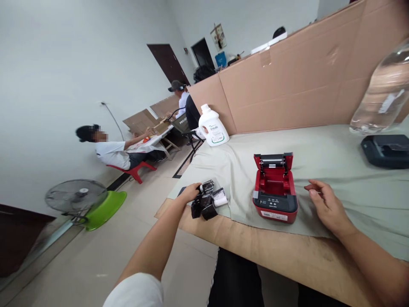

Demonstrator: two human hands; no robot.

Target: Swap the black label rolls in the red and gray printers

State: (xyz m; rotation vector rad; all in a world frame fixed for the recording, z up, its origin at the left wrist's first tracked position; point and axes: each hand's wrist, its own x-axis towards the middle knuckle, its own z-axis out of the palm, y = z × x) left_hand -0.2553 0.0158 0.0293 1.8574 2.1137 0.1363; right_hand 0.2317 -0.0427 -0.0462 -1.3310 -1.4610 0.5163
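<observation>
At the left end of the table my left hand (191, 192) is closed on the end of a roll of shiny black ribbon (202, 204). The ribbon hangs in crumpled folds over the table edge, and a white roll (220, 197) lies against it. A small red and black label printer (275, 196) stands on the cloth with its lid raised, showing a red inner bay with no roll visible inside. To the right of the printer my right hand (329, 209) hovers with loosely curled fingers apart, holding nothing.
A white jug (212, 126) stands at the table's back left, before a tall cardboard partition (287, 85). A black device (386, 151) and a large clear plastic bottle (380, 94) are at right. Two people sit at another table beyond; a fan (76, 196) stands left.
</observation>
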